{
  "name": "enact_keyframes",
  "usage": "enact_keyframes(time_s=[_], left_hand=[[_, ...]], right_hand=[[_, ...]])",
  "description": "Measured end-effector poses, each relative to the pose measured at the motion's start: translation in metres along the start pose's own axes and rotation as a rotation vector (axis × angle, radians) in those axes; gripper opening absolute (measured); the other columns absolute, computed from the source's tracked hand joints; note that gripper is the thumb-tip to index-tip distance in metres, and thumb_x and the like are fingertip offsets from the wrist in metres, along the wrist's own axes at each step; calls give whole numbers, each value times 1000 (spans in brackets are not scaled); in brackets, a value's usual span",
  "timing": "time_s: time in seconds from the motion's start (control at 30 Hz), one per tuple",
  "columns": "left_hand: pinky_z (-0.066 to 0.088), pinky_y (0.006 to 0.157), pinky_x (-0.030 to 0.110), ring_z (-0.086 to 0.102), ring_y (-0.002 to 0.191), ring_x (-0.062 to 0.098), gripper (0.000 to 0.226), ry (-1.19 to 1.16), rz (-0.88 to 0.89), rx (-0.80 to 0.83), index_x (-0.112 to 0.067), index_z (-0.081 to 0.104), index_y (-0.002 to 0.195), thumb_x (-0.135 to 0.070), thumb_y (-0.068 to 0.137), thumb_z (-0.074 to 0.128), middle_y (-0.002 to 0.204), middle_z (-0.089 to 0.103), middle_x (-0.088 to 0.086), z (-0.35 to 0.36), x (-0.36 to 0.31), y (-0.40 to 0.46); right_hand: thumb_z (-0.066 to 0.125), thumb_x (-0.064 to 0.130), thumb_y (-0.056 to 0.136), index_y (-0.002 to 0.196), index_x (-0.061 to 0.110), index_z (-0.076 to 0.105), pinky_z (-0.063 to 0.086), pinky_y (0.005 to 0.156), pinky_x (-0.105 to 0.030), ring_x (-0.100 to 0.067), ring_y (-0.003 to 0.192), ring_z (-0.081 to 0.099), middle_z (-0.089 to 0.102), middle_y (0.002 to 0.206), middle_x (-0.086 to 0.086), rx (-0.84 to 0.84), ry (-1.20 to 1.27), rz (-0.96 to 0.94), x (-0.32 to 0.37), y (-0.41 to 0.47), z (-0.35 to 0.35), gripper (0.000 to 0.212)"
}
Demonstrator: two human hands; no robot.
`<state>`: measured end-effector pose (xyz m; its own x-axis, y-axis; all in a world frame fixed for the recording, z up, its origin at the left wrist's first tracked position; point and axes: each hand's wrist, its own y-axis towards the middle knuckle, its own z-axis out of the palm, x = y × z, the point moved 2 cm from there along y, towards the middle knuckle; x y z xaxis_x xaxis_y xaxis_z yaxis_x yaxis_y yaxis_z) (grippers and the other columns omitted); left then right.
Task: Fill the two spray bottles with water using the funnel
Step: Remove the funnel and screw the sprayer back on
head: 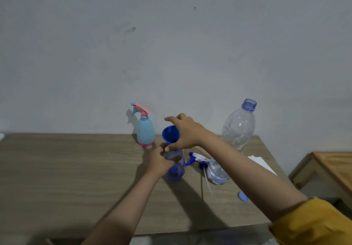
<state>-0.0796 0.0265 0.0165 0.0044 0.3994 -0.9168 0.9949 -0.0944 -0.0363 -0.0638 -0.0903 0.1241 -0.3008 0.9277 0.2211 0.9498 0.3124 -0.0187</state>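
While the left hand (162, 159) wraps round the neck and shoulder of the translucent dark-blue plastic spray bottle (176, 168), the right hand (185, 132) comes over the top and pinches the bright blue plastic funnel (170, 134) at its cone, thumb down near the spout, index finger stretched out past the rim. So, both hands clamped, one per item, nearly touching at the bottle mouth. Reads like a steadying grip: left keeps the bottle upright w/ the opening fixed, right seats the funnel spout into it. Funnel looks a bit tilted; whether the spout is fully in, can't tell, the thumb hides the join.

Just right of the bottle lies its white-and-blue trigger spray head (198, 160), off and on its side w/ the clear dip tube trailing toward the viewer, parked out of the way so the neck stays open. Beside that, a clear plastic water bottle (218, 172) lying down, partly behind the right forearm. Farther right stands a tall clear plastic water bottle (239, 128), uncapped, prob. the pour source, ready to grab. A small blue cap (243, 196) sits near the wooden table (66, 168) edge. White paper sheets (262, 163) at the far right. Back left, the light-blue spray bottle w/ pink trigger head (145, 128) stands closed, near the wall.

Count: 2 spray bottles, 1 funnel, 2 water bottles, 1 loose trigger head, 1 cap.
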Motion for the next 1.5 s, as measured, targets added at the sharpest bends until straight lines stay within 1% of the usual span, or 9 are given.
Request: enact_keyframes(time_s=[0.17, 0.37, 0.6, 0.73, 0.93, 1.07, 1.27, 1.37, 1.5], left_hand=[[42, 78, 23, 56, 92, 8, 43, 39, 13, 27, -18, 57, 109, -27, 73, 79, 96, 60, -9, -9, 5, 0], [49, 83, 28, 61, 96, 12, 46, -10, 47, 39, -17, 62, 105, -25, 65, 84, 100, 66, -5, -41, 29, 2], [51, 88, 33, 63, 95, 17, 45, -34, 44, -34, -18, 65, 102, -22, 62, 86, 100, 69, -1, -78, 59, 1], [49, 89, 30, 61, 98, 17, 48, -31, 58, -45, -16, 64, 107, -24, 64, 86, 103, 68, -1, -87, 67, -2], [44, 90, 24, 56, 111, 11, 58, -76, 36, -61, -19, 57, 123, -27, 71, 81, 117, 63, -3, -81, 70, -11], [48, 97, 36, 55, 114, 9, 61, -68, 34, -83, -33, 55, 122, -44, 67, 80, 121, 61, -10, -79, 76, -12], [50, 96, 40, 56, 113, 6, 58, -110, 52, -94, -44, 53, 118, -43, 67, 80, 118, 61, -16, -77, 80, -15], [50, 96, 39, 54, 114, 3, 57, -126, 41, -94, -52, 51, 114, -47, 65, 79, 115, 59, -24, -76, 83, -15], [50, 96, 38, 56, 112, 1, 51, -165, 57, -119, -58, 53, 104, -44, 64, 81, 113, 61, -25, -75, 82, -16]], right_hand=[[77, 48, 68, 142, 35, 30, 45, 85, -35, -26, 111, 45, 43, 124, -6, 24, -43, 28, 5, 11, 3, 89], [75, 45, 74, 132, 51, 38, 47, 90, -30, -20, 102, 48, 39, 115, -4, -138, 317, 17, 2, -17, -4, 70], [85, 21, 67, 111, 16, 42, 51, 68, -23, -19, 87, 59, 51, 113, -8, -442, 876, 336, -11, -54, 95, 62], [86, 38, 61, 110, 22, 42, 52, 86, -35, -17, 100, 55, 48, 113, 0, -514, 864, 484, -8, -69, 165, 68], [87, 34, 61, 106, 24, 47, 47, 75, -17, -11, 95, 57, 51, 105, 8, -590, 806, 495, 0, -82, 213, 61], [84, 45, 60, 111, 24, 47, 49, 78, -22, -13, 98, 56, 54, 109, 6, -511, 757, 495, -3, -76, 228, 67], [86, 42, 62, 132, 14, 41, 42, 96, -24, -12, 114, 47, 43, 120, 7, -503, 726, 354, -3, -83, 216, 88], [77, 41, 73, 133, 9, 46, 37, 105, -21, -10, 126, 43, 47, 133, 1, -620, 601, 160, -6, -86, 186, 75], [70, 24, 82, 123, 2, 52, 40, 93, -12, -14, 106, 52, 57, 118, -11, -776, 567, 177, -27, -59, 143, 50]])
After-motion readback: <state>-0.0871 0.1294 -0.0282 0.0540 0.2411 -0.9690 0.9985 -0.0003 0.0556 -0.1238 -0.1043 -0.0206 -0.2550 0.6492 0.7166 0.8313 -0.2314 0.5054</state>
